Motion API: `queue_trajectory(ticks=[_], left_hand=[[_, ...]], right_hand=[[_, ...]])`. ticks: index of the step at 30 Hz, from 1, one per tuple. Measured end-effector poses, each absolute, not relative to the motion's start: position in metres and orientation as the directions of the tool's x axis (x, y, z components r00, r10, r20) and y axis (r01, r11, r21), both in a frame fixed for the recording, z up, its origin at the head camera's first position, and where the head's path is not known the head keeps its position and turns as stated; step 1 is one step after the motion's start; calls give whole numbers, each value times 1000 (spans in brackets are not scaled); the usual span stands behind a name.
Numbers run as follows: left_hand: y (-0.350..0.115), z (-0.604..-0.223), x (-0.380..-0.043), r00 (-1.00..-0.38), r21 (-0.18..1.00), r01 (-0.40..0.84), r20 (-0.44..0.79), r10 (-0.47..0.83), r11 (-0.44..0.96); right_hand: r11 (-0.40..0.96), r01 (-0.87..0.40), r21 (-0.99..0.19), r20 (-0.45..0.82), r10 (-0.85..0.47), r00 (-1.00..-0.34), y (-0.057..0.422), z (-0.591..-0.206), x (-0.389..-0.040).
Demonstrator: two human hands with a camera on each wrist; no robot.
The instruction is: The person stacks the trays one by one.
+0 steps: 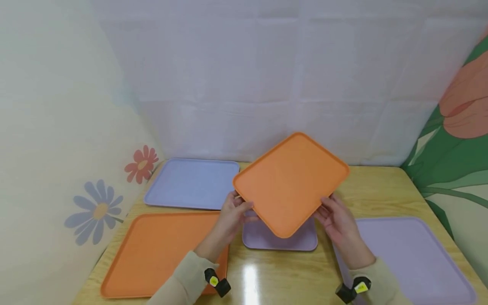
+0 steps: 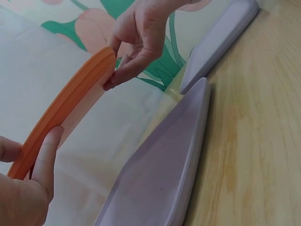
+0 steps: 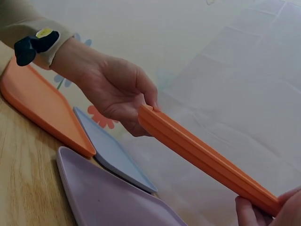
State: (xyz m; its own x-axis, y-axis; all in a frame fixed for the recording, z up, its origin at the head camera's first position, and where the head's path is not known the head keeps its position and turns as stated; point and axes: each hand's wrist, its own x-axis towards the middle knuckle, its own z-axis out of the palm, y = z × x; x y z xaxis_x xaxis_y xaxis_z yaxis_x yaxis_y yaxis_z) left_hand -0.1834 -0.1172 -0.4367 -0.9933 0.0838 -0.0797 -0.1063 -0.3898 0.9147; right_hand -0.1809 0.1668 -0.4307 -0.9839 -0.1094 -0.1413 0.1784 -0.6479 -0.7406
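Note:
An orange tray point(image 1: 291, 182) is held up above the table, turned so that one corner points down toward the wearer. My left hand point(image 1: 231, 216) pinches its lower left edge, thumb on the face and fingers behind. On the lower right edge, my right hand point(image 1: 339, 222) grips in the same way. Both wrist views show the tray's thin orange stack-like rim edge-on, apart from the surface below. Under it a small purple tray point(image 1: 280, 242) lies on the table, its far part hidden by the orange tray.
A larger orange tray point(image 1: 167, 254) lies at the near left, partly behind the left arm. Beyond it is a light blue tray point(image 1: 192, 184). At the right, a big purple tray point(image 1: 411, 258) lies partly under the right forearm. White cloth point(image 1: 267, 76) hangs behind the wooden table point(image 1: 381, 190).

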Motion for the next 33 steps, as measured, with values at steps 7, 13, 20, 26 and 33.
queue_trajectory(ticks=[7, 13, 20, 26, 33], left_hand=[[-120, -435, -183, -976, 918, -173, -111, 186, -357], [-136, -429, -189, -956, 923, -252, -191, 222, -291], [-153, -421, -197, -914, 935, -306, -235, 331, -180], [-153, -422, -204, -896, 946, -311, -259, 361, -93], [-153, -432, -209, -912, 964, -263, -234, 337, -42]], right_hand=[[-651, 182, -737, -116, -143, -983, 180, -436, -186], [-608, 195, -769, -72, -221, -973, 193, -437, -190], [-521, 246, -818, -84, -315, -945, 204, -434, -194], [-432, 261, -863, -96, -368, -925, 205, -433, -197], [-314, 287, -905, -195, -294, -936, 205, -434, -200]])
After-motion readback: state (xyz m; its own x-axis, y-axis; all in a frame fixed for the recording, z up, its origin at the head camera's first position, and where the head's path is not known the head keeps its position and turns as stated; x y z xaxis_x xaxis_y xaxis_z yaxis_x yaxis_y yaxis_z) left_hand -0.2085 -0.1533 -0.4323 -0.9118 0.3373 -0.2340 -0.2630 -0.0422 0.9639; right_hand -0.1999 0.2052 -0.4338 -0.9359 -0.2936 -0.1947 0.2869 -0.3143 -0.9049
